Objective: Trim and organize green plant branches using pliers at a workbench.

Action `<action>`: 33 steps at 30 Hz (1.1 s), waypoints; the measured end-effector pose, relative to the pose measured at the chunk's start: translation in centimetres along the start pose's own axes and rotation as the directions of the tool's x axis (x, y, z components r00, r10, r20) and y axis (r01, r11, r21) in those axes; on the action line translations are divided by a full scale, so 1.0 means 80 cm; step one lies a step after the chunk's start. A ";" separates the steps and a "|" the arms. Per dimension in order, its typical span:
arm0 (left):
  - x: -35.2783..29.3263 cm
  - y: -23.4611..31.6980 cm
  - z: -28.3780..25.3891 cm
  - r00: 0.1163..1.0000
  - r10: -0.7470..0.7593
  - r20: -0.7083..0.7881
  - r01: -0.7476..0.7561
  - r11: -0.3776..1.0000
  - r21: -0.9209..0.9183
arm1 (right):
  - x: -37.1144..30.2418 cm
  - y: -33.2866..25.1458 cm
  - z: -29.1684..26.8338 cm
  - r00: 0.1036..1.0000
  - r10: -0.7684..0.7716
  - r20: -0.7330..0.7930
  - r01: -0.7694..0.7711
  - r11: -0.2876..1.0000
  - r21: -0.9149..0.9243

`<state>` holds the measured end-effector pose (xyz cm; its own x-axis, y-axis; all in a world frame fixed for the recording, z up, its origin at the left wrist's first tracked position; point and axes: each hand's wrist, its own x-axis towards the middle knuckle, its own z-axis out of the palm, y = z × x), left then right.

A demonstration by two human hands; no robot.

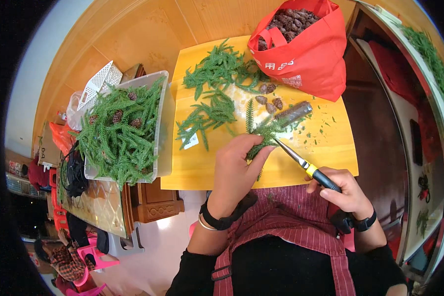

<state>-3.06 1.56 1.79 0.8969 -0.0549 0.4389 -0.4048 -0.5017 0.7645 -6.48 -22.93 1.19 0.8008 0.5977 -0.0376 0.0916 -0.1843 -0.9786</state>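
My left hand (239, 165) pinches a green artificial pine sprig (269, 130) above the yellow board. My right hand (343, 192) is wrapped round the black and yellow handles of long-nose pliers (301, 160). The pliers' metal tip reaches the sprig beside my left fingertips; whether its jaws grip a stem I cannot tell. Just beyond lies a dark, shiny cylindrical bundle (294, 113). Several loose pine cones (271, 107) rest near it, among green clippings. More cut sprigs (217, 64) lie in piles on the board's far left part.
A red bag (311, 64) full of pine cones stands at the back right of the yellow board (197, 170). On the left, a clear plastic bin (164, 123) overflows with green sprigs and some cones. A white basket (101, 81) sits behind it. A dark cabinet borders the right.
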 end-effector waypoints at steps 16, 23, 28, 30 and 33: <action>0.000 -0.008 0.013 0.994 -0.096 0.051 0.098 0.994 -0.039 | 0.005 0.005 0.003 0.987 0.149 -0.066 -0.144 0.986 0.079; 0.000 -0.009 0.010 0.988 -0.095 0.125 0.102 0.994 -0.048 | 0.007 0.002 -0.002 0.995 0.013 -0.102 -0.009 0.999 0.045; 0.006 -0.006 0.005 0.995 -0.012 0.095 0.010 1.000 0.019 | 0.013 -0.003 -0.021 0.975 -0.211 -0.067 0.167 0.901 -0.399; 0.005 -0.008 0.004 0.995 0.004 0.095 -0.004 1.000 0.003 | 0.012 -0.006 -0.024 0.959 -0.282 -0.036 0.234 0.854 -0.464; 0.004 -0.008 0.005 0.990 0.004 0.141 0.002 0.999 -0.043 | 0.014 -0.015 -0.024 0.955 -0.297 0.018 0.268 0.834 -0.482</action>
<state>-2.45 1.50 1.24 0.9114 -0.1778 0.3712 -0.4103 -0.4642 0.7850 -4.53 -23.54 2.73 0.7271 0.6390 0.2510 0.5766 -0.3699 -0.7285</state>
